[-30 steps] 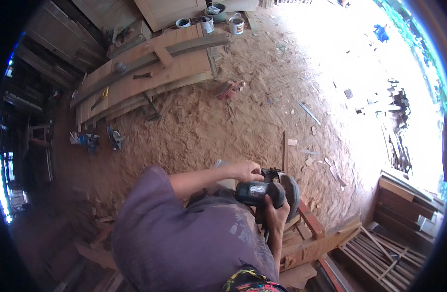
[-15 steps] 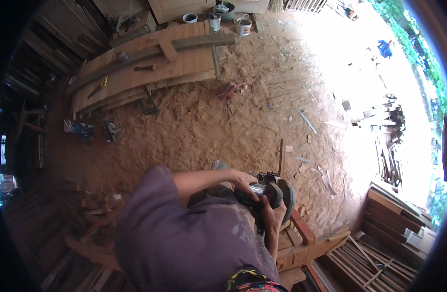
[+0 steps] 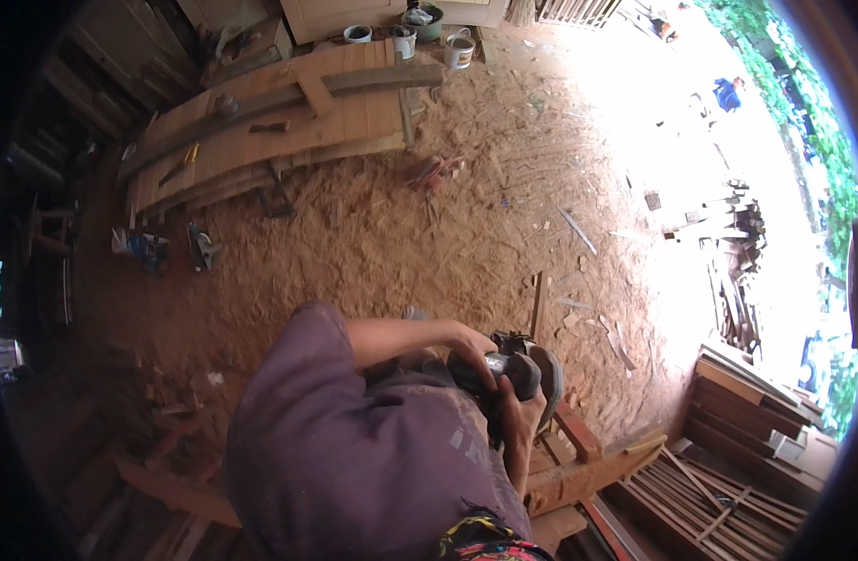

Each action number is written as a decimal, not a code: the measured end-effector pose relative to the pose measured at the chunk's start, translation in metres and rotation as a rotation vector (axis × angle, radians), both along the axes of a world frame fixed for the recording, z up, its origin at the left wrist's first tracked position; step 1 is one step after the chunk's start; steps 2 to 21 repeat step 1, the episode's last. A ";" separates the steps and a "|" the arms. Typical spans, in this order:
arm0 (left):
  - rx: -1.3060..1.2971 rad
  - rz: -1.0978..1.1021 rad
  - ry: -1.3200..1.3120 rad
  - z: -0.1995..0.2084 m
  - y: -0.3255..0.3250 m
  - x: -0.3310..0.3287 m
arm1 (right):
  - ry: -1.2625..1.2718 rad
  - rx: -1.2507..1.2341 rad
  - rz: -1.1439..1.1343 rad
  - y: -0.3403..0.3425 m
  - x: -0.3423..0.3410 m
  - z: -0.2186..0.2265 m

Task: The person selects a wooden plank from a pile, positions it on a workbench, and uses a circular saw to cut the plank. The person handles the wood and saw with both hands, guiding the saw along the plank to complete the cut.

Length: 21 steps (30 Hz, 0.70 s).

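Note:
Both my hands hold a dark angle grinder (image 3: 505, 367) with a grey disc guard (image 3: 548, 374), low in the middle of the view in front of my purple shirt. My left hand (image 3: 468, 348) reaches across from the left and grips the top of the grinder's body. My right hand (image 3: 519, 423) comes up from below and clasps its underside. The grinder sits just above a rough wooden beam (image 3: 583, 479) and a reddish wooden piece (image 3: 578, 435). The disc itself is hidden by the guard.
The ground is sawdust-covered dirt (image 3: 429, 243) strewn with wood scraps. Long planks (image 3: 288, 122) lie at the back left, with small buckets (image 3: 459, 51) behind them. Stacked slats (image 3: 719, 496) and boards (image 3: 756, 421) fill the lower right. A blue tool (image 3: 144, 248) lies at the left.
The view has shifted slightly, so the planks and buckets sit a little higher. Both hands have stayed on the grinder in about the same place.

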<state>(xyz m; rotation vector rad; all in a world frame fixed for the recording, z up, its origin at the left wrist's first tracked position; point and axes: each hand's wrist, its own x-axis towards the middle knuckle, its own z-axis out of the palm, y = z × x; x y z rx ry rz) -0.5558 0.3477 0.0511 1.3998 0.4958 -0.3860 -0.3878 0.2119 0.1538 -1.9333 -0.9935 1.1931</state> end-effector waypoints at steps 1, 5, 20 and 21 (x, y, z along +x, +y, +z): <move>0.005 -0.003 -0.004 0.000 -0.003 0.001 | 0.001 -0.013 0.001 -0.002 0.002 -0.002; 0.005 -0.003 -0.004 0.000 -0.003 0.001 | 0.001 -0.013 0.001 -0.002 0.002 -0.002; 0.005 -0.003 -0.004 0.000 -0.003 0.001 | 0.001 -0.013 0.001 -0.002 0.002 -0.002; 0.005 -0.003 -0.004 0.000 -0.003 0.001 | 0.001 -0.013 0.001 -0.002 0.002 -0.002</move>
